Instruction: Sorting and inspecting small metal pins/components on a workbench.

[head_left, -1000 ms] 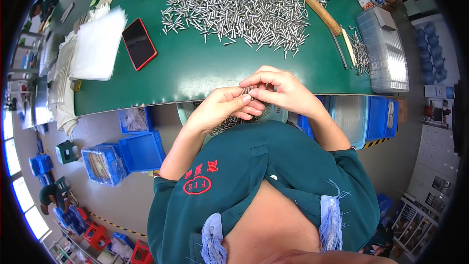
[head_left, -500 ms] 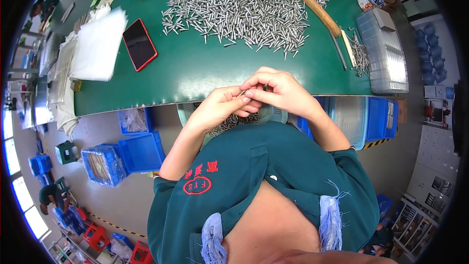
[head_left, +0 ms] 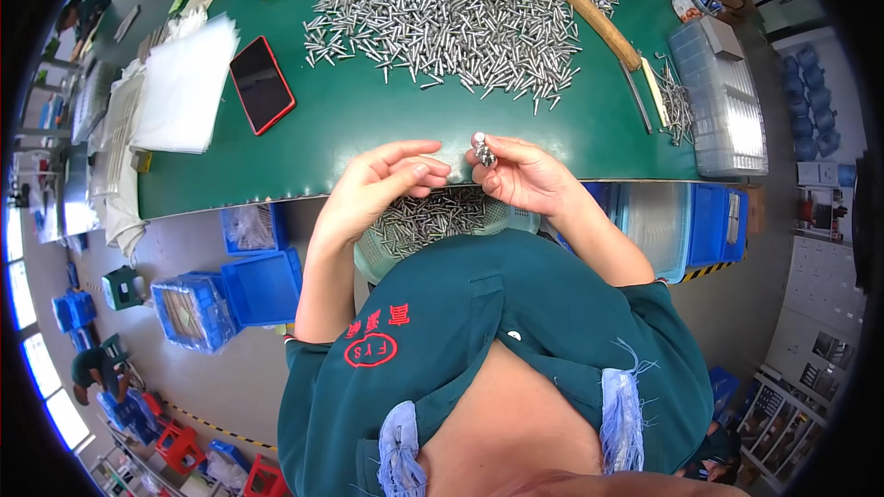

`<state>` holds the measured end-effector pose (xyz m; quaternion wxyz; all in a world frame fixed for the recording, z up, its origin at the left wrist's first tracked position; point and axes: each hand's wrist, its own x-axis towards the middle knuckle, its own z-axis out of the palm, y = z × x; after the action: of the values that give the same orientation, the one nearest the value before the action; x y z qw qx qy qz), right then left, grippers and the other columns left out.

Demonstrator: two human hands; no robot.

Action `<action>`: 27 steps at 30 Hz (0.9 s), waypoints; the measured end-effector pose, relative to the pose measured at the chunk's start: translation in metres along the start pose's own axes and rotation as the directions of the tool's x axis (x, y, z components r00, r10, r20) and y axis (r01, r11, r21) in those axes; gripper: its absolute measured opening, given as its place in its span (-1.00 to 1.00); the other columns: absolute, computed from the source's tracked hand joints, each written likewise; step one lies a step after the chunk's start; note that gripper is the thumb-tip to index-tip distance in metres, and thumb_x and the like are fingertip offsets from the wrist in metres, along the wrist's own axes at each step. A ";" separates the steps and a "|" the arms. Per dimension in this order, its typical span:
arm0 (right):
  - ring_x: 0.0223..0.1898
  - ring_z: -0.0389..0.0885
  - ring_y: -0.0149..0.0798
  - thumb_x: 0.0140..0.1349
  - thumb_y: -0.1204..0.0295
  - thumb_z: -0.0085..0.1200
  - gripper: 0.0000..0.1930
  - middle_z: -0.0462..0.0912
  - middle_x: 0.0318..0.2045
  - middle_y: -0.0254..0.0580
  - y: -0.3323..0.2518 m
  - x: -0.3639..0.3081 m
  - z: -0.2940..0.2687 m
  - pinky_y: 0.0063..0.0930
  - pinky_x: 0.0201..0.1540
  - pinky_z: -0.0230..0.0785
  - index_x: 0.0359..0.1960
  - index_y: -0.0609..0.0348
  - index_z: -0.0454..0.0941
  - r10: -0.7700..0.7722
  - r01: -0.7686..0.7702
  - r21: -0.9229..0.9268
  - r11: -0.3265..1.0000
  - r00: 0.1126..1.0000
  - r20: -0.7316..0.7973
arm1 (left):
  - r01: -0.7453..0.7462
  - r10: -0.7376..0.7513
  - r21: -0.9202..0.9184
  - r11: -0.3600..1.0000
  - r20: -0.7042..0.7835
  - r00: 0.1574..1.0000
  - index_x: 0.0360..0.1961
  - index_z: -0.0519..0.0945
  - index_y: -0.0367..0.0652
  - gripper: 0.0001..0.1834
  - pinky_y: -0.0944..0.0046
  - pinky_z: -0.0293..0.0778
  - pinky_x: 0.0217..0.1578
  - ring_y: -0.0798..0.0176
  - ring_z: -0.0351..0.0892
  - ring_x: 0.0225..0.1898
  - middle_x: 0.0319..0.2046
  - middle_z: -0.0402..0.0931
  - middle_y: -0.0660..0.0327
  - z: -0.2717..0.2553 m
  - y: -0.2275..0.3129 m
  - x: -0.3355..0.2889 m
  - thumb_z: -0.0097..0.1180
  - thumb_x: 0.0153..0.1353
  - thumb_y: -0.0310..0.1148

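Observation:
Over the table's near edge, my right hand pinches a few small shiny metal pins between thumb and fingers. My left hand is apart from it on the left, fingers loosely stretched and nothing seen in them. Below both hands a pale green basket sits against my body, holding many darker metal pins. A large heap of silvery metal pins lies farther back on the green table.
Wooden strips border the heap. To the left lie a red-edged phone and white sheets. Clear plastic trays are stacked at the right. Blue crates stand on the floor; a person sits at the far left.
My hands were together over the basket and have now parted. The left moved left and its fingers opened; the right turned up, showing the pins it holds.

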<state>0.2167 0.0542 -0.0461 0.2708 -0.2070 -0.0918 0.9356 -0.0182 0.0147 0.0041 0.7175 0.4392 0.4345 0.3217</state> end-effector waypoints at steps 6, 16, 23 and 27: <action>-0.34 0.49 -0.56 0.28 0.39 0.05 -0.80 0.58 -0.32 -0.38 0.003 -0.006 0.019 -0.65 -0.32 0.39 -0.14 0.22 0.55 -0.074 0.041 -0.764 0.644 0.997 -0.009 | -0.116 0.134 0.137 0.984 -0.131 0.982 0.09 0.43 -0.33 -0.65 0.40 0.46 -0.13 0.34 0.56 -0.13 -0.14 0.58 0.10 -0.011 -0.009 0.001 -0.06 0.32 -0.42; -0.42 0.47 -0.56 0.26 0.34 0.07 -0.77 0.55 -0.36 -0.45 -0.021 -0.003 0.004 -0.67 -0.34 0.36 -0.13 0.20 0.56 -0.474 0.150 -0.979 0.136 0.878 0.069 | -0.130 0.335 0.578 0.805 -0.264 0.904 0.02 0.50 -0.22 -0.67 0.31 0.46 -0.13 0.22 0.60 -0.13 -0.15 0.60 0.11 -0.006 -0.008 0.029 0.03 0.24 -0.40; -0.32 0.59 -0.24 0.15 0.33 0.12 -0.77 0.57 -0.37 -0.29 -0.041 0.000 0.007 -0.37 -0.26 0.44 -0.15 0.03 0.58 -0.698 -0.213 -0.849 -0.484 0.679 0.228 | -0.177 0.628 0.935 0.306 -0.058 0.776 -0.11 0.57 -0.12 -0.74 0.22 0.45 -0.17 0.13 0.54 -0.21 -0.29 0.52 0.16 -0.002 -0.014 0.090 0.11 0.14 -0.39; -0.32 0.60 -0.22 0.15 0.31 0.11 -0.77 0.57 -0.35 -0.29 -0.039 0.008 0.008 -0.34 -0.24 0.44 -0.15 0.00 0.58 -0.703 -0.187 -0.859 -0.477 0.668 0.245 | -0.131 0.671 0.958 0.256 -0.079 0.737 -0.19 0.58 -0.09 -0.80 0.18 0.44 -0.20 0.10 0.50 -0.21 -0.33 0.47 0.16 0.008 -0.012 0.115 0.12 0.12 -0.42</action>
<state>0.2253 0.0910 -0.0303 0.2556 -0.5380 -0.7803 0.1905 0.0376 0.1044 -0.0446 0.1070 0.7611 0.5635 0.3030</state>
